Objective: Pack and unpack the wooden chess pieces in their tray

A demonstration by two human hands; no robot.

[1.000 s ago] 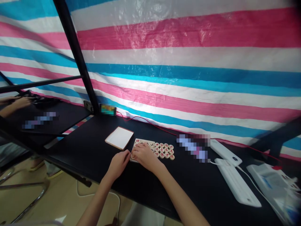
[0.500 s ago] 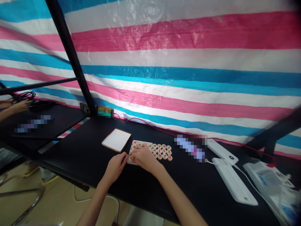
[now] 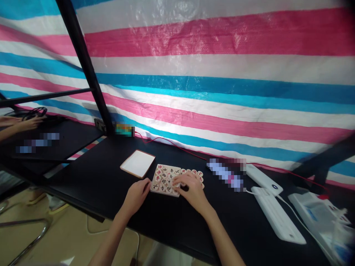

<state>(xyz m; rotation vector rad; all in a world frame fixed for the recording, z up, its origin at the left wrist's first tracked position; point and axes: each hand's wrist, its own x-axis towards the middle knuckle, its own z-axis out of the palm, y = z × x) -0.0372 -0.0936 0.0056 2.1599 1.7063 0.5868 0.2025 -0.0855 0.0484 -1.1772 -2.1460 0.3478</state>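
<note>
A shallow pale box [image 3: 165, 194] of round Chinese chess pieces, marked in red and black, lies on the black table. My left hand [image 3: 138, 194] is at its near left corner, fingers pressed together against the box's edge. Over the box's right side is my right hand [image 3: 191, 188], thumb and fingertips pinched at a Chinese chess piece [image 3: 174, 182], partly covered by the fingers. To the right of the box, rows of red-marked chess pieces [image 3: 200, 173] lie on the table, partly hidden beneath my right hand.
A white lid-like tray [image 3: 138, 163] with a brown rim lies left of the box. To the right are a blurred-out phone-like object [image 3: 224, 173], white devices [image 3: 277, 214] with cables and a clear plastic bag [image 3: 318, 218]. Another person's hand [image 3: 30, 122] holds black cable at the far left.
My right hand has moved right, from the box's left and middle to its right edge, uncovering the pieces inside. My left hand has stayed at the box's corner.
</note>
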